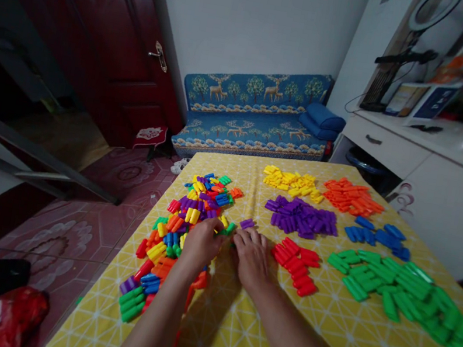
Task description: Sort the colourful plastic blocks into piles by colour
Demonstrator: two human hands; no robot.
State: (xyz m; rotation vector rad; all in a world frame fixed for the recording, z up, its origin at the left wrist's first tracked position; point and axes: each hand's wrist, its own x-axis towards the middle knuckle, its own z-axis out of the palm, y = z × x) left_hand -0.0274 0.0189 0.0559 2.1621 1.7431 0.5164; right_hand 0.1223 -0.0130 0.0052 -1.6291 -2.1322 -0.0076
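Note:
My left hand [203, 242] is at the right edge of a mixed pile of colourful plastic toy blocks [176, 223]. Its fingers are curled and pinched together at a small green toy block [229, 228]; the grip itself is partly hidden. Just right of it, my right hand [251, 255] rests low over the table, palm down, with its fingers somewhat apart and no block visible in them. A single purple block [247, 223] lies just beyond its fingertips. Beside that hand is a group of red blocks [296, 264].
Sorted heaps of purple [301, 218], yellow [292, 182], orange [352, 197], blue [380, 237] and green blocks [407, 292] lie on the right of the yellow patterned tablecloth [243, 341]. Behind stands a blue sofa [249, 123]; a white cabinet [444, 203] is at the right.

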